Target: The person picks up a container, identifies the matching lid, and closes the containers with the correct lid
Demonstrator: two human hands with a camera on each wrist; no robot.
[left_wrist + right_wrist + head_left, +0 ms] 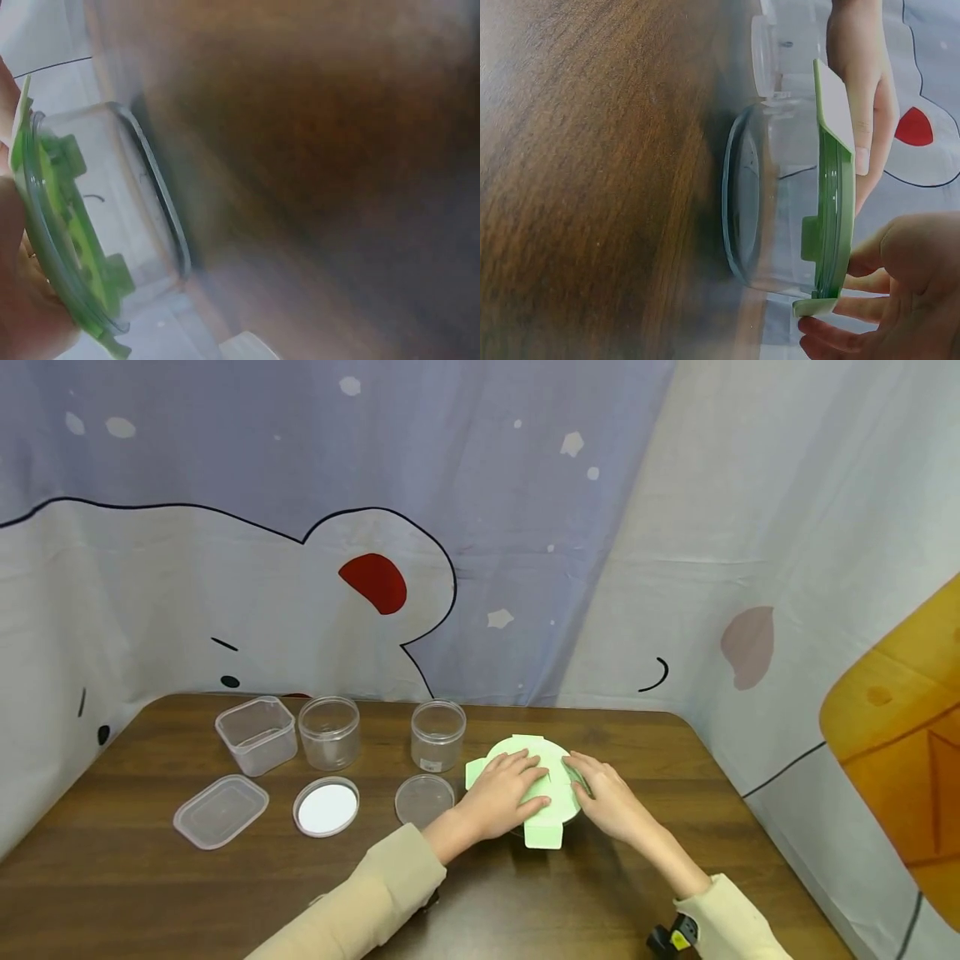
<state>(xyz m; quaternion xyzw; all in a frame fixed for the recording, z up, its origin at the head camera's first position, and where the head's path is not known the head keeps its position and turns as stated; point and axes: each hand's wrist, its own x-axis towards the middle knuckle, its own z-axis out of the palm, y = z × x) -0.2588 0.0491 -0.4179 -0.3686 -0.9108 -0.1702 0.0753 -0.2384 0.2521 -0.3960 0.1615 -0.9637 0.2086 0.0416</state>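
A round clear glass food container point(787, 202) stands upright on the table with a light green lid point(536, 777) on top. The lid's locking flaps point(543, 835) stick outward. My left hand point(502, 793) lies palm down across the lid's left part, fingers stretched over it. At the lid's right edge is my right hand point(607, 797). In the right wrist view its thumb touches the lid's rim and its fingers reach around a flap point(815, 307). In the left wrist view the container's glass wall point(112, 172) shows below the green rim.
Left of the container are a clear round jar point(438, 739) and its flat clear lid point(424, 800). Farther left stand another round jar point(330, 735) and a rectangular plastic box point(258, 737). A white-centred lid point(326, 807) and a rectangular lid point(221, 812) lie before them. A printed curtain point(525, 527) hangs behind.
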